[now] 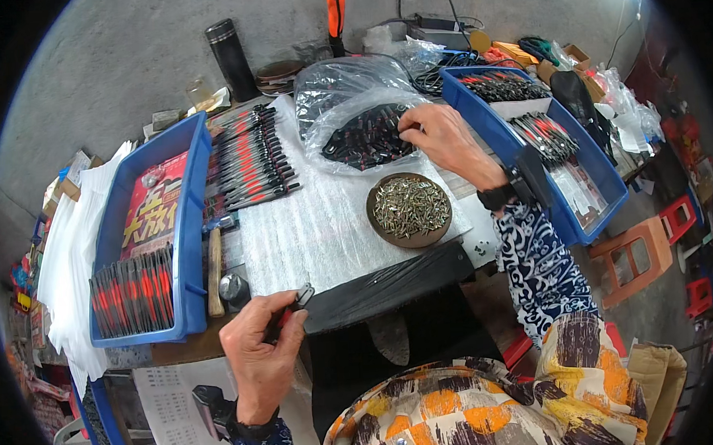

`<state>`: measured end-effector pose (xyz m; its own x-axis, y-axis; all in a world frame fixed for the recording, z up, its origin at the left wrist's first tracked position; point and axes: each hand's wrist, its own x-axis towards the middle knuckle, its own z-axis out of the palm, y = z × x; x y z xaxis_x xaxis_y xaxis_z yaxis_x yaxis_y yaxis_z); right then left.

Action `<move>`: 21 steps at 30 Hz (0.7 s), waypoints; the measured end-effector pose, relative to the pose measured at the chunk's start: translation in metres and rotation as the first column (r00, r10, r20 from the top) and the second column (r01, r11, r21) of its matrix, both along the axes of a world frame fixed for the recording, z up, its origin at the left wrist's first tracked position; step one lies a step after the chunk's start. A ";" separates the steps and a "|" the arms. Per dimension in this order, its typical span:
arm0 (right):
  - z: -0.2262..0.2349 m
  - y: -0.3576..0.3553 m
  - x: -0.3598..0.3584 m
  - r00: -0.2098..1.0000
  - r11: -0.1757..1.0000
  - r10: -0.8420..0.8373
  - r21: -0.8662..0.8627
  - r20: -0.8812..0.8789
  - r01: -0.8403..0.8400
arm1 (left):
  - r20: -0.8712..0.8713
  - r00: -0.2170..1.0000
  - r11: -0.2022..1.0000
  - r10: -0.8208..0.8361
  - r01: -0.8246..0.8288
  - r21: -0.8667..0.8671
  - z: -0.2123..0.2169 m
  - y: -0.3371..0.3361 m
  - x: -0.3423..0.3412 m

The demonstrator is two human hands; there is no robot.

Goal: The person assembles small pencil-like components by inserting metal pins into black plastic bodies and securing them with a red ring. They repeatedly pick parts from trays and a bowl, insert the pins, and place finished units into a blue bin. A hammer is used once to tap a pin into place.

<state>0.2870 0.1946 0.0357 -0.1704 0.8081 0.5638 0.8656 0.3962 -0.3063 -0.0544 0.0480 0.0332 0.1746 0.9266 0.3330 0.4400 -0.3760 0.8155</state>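
Note:
Close to the table's front edge, my left hand [262,346] is closed around a small red-and-black piece with a metal tip [305,293]; its exact kind is unclear. My right hand [446,143] reaches over the mouth of a clear plastic bag [314,137], fingers pinched together at the right side of the black parts [365,139] inside. Whatever those fingertips hold is hidden. Just nearer than the bag, a round brown dish [373,222] is filled with small brass-coloured metal pieces [413,206]. White foam sheeting [294,241] lies under the dish.
At the left, rows of red-and-black pieces [250,155] lie beside a blue tray [191,253] holding more. A second blue tray [584,232] with similar pieces stands right. A wooden handle [215,272] lies near the left tray. Behind stands a black flask [232,61].

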 end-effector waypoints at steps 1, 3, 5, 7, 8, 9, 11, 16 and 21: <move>-0.004 0.011 0.002 1.000 1.000 -0.023 0.004 0.021 0.023 | -0.005 1.000 0.999 0.002 -0.002 0.041 0.002 0.003 -0.001; -0.012 0.028 0.003 0.996 0.997 -0.083 0.012 0.027 0.083 | -0.026 1.000 0.998 0.015 -0.014 0.059 0.008 0.007 -0.004; -0.017 0.042 0.003 0.978 0.986 -0.164 0.057 0.129 0.157 | -0.034 0.999 0.999 0.033 -0.032 0.026 0.015 0.010 -0.007; -0.021 0.052 0.001 0.949 0.972 -0.236 0.050 0.208 0.231 | 0.009 0.999 0.999 0.052 -0.052 -0.007 0.019 0.014 -0.009; -0.023 0.056 0.000 0.935 0.964 -0.263 0.027 0.237 0.264 | 0.028 0.998 0.998 0.061 -0.060 -0.020 0.019 0.016 -0.008; -0.024 0.059 0.000 0.919 0.954 -0.289 0.005 0.267 0.299 | 0.050 0.997 0.999 0.051 -0.050 -0.010 0.019 0.018 -0.007; -0.027 0.064 -0.001 0.917 0.957 -0.287 0.033 0.278 0.290 | 0.039 0.999 0.999 0.036 -0.035 -0.018 0.016 0.023 -0.005; -0.033 0.071 0.003 0.929 0.946 -0.310 -0.034 0.201 0.323 | -0.043 0.999 1.000 -0.001 0.001 0.013 0.009 0.027 0.003; -0.031 0.068 0.008 0.969 0.966 -0.244 -0.076 0.030 0.246 | -0.021 0.999 0.999 -0.037 0.037 0.002 0.004 0.028 0.012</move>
